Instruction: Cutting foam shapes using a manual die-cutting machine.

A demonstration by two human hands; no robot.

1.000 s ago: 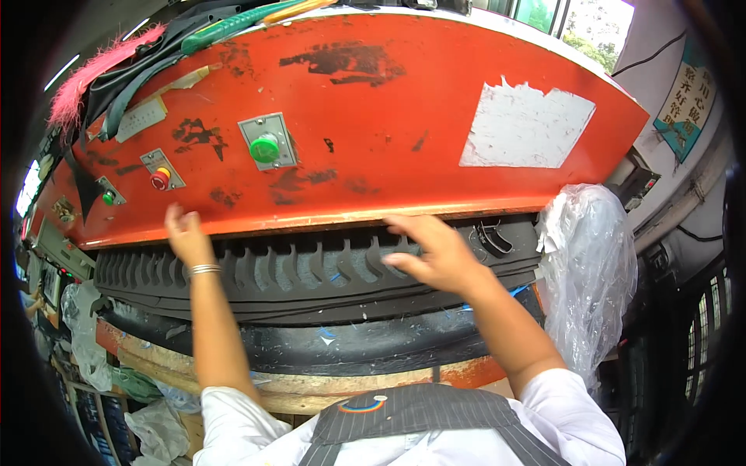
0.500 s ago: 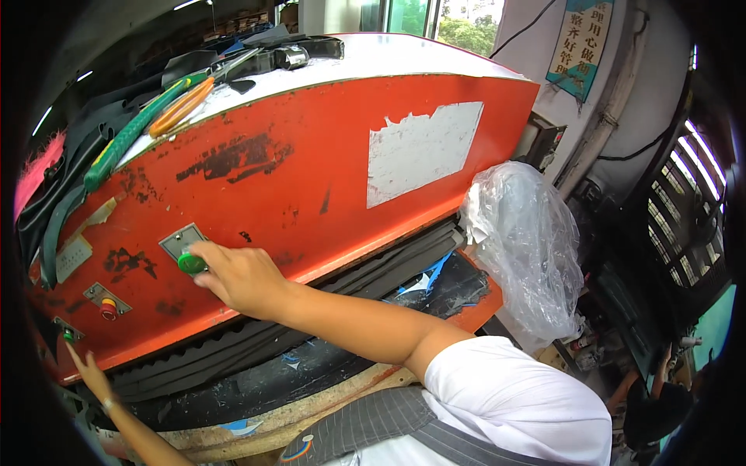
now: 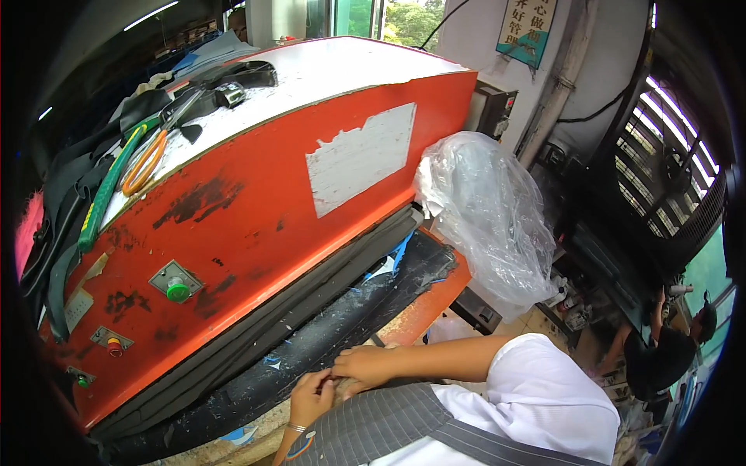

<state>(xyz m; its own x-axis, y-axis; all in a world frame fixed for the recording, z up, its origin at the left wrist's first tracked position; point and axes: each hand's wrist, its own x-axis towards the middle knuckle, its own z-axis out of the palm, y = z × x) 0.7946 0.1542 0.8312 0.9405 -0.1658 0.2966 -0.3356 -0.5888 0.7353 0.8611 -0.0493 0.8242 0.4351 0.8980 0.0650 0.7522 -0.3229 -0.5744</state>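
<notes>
Green push-button (image 3: 178, 291) on the orange press housing (image 3: 256, 210), far left. Left hand (image 3: 311, 398) and right hand (image 3: 364, 365) meet near centre on the black cutting mat (image 3: 326, 338), fingers pinched on something small, unclear what. Mat's long axis runs left-near to right-far. Plastic bag (image 3: 486, 217) right.

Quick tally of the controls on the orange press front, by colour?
Green buttons: 2, a large one and a small one
Red buttons: 1
Total: 3
</notes>
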